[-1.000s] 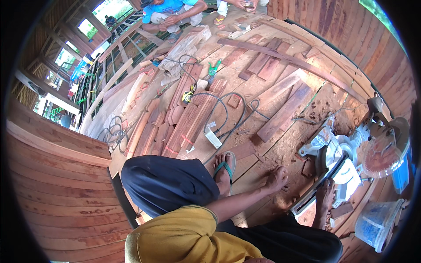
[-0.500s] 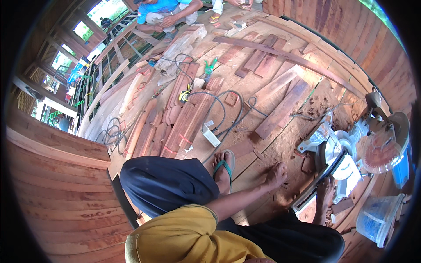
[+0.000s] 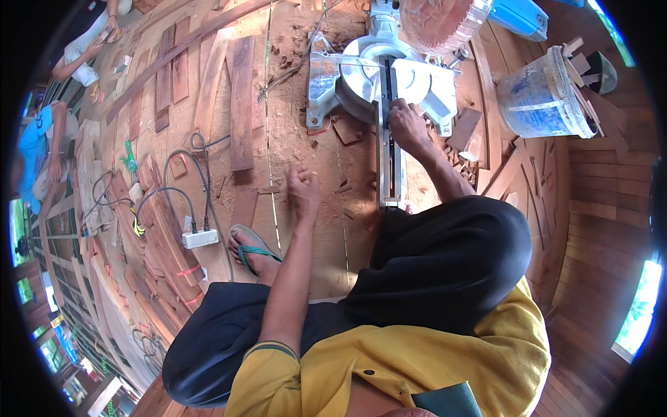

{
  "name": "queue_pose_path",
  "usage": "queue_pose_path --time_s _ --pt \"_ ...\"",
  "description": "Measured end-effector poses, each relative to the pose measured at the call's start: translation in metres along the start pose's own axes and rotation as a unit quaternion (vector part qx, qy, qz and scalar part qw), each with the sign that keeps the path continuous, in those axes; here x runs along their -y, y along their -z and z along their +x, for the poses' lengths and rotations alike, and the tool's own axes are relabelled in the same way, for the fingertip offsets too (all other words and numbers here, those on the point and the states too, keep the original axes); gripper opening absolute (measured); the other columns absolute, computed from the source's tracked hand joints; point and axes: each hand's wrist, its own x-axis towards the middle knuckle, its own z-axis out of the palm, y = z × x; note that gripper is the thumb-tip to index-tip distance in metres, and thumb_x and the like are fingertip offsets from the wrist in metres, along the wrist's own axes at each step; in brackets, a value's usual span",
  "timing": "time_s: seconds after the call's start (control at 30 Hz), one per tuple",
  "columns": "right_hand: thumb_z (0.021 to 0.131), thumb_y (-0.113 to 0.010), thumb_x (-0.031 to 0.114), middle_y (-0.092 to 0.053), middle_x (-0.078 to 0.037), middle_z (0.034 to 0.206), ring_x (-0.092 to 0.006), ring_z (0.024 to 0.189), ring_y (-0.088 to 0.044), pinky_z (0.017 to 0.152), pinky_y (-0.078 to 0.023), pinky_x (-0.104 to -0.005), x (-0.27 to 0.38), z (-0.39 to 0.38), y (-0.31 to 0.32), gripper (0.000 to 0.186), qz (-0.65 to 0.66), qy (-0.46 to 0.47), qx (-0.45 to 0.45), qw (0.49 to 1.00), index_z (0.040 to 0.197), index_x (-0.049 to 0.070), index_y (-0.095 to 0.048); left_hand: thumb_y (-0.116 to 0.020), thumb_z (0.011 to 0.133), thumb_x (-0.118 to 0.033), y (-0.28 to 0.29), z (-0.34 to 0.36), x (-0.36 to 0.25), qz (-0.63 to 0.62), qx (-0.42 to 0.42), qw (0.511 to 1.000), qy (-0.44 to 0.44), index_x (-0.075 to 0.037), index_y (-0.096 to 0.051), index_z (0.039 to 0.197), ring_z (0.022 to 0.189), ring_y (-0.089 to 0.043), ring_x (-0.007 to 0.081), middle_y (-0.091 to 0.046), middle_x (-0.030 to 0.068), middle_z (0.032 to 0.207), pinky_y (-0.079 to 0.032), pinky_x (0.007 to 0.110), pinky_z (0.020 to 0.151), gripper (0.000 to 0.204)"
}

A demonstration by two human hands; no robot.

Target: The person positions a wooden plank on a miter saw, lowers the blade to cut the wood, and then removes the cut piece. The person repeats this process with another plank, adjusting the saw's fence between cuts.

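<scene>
My right hand (image 3: pixel 406 126) grips a long metal bar with a dark groove (image 3: pixel 391 179), which lies lengthwise over the round base of a silver mitre saw (image 3: pixel 358 66). The saw's blade guard (image 3: pixel 434 21) and blue motor body (image 3: pixel 517 17) show at the top. Left of the bar, my left hand (image 3: pixel 303 182) is held low over the dusty plank floor (image 3: pixel 323 167) with curled fingers; what they hold, if anything, I cannot make out. Beside that hand lies a dark board (image 3: pixel 241 104).
A stained bucket of offcuts (image 3: pixel 538 97) stands at right. Cables run to a white power strip (image 3: pixel 200 238); bundled slats (image 3: pixel 163 201) and a green clamp (image 3: pixel 130 158) lie left. Two people crouch at far left: a blue shirt (image 3: pixel 38 139), pale trousers (image 3: pixel 80 52). My sandalled foot (image 3: pixel 253 254) is forward.
My view has swung right and down, bringing the saw and bucket to upper middle and sending the two people left. My hands keep much the same places beside and on the bar.
</scene>
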Motion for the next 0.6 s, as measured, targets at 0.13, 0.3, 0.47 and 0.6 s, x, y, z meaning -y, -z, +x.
queue_pose_path --time_s 0.13,0.3,0.47,0.6 --pt "0.082 -0.069 0.006 -0.065 -0.011 0.132 -0.0344 0.123 -0.058 0.100 -0.051 -0.0472 0.000 0.008 -0.009 0.017 -0.013 0.003 0.009 1.000 0.096 0.004 -0.077 -0.071 0.095 -0.008 0.051 0.048 -0.014 0.075 -0.080 0.990 -0.094 -0.002 -0.060 0.124 0.095 -0.068 0.0188 -0.068 0.0093 0.107 -0.057 0.032 0.083 0.031" --pt "0.085 -0.062 0.000 -0.071 -0.021 0.106 -0.0387 0.103 -0.069 0.088 -0.056 -0.0506 -0.022 0.031 -0.037 0.025 -0.039 0.003 0.060 0.997 0.107 0.001 -0.074 -0.074 0.095 -0.007 0.180 0.111 -0.045 -0.142 -0.166 0.972 -0.087 -0.005 -0.062 0.118 0.085 -0.061 0.0103 -0.065 0.0040 0.105 -0.053 0.027 0.070 0.026" --pt "0.087 -0.057 0.001 -0.056 -0.023 0.142 -0.0437 0.133 -0.052 0.110 -0.046 -0.0564 -0.028 0.030 -0.048 0.040 -0.098 0.086 0.038 0.991 0.126 0.000 -0.066 -0.076 0.093 -0.008 0.328 0.115 -0.075 -0.155 -0.323 0.926 -0.115 -0.007 -0.063 0.116 0.083 -0.062 0.0114 -0.065 0.0050 0.102 -0.053 0.027 0.063 0.026" --pt "0.092 -0.056 0.004 -0.051 -0.024 0.139 -0.0469 0.114 -0.058 0.090 -0.055 -0.0569 -0.028 0.033 -0.045 0.030 0.027 0.037 -0.006 0.999 0.120 -0.002 -0.065 -0.076 0.093 -0.012 0.468 0.108 -0.068 -0.121 -0.351 0.920 -0.126 -0.008 -0.062 0.122 0.092 -0.064 0.0133 -0.065 0.0042 0.103 -0.057 0.031 0.068 0.033"
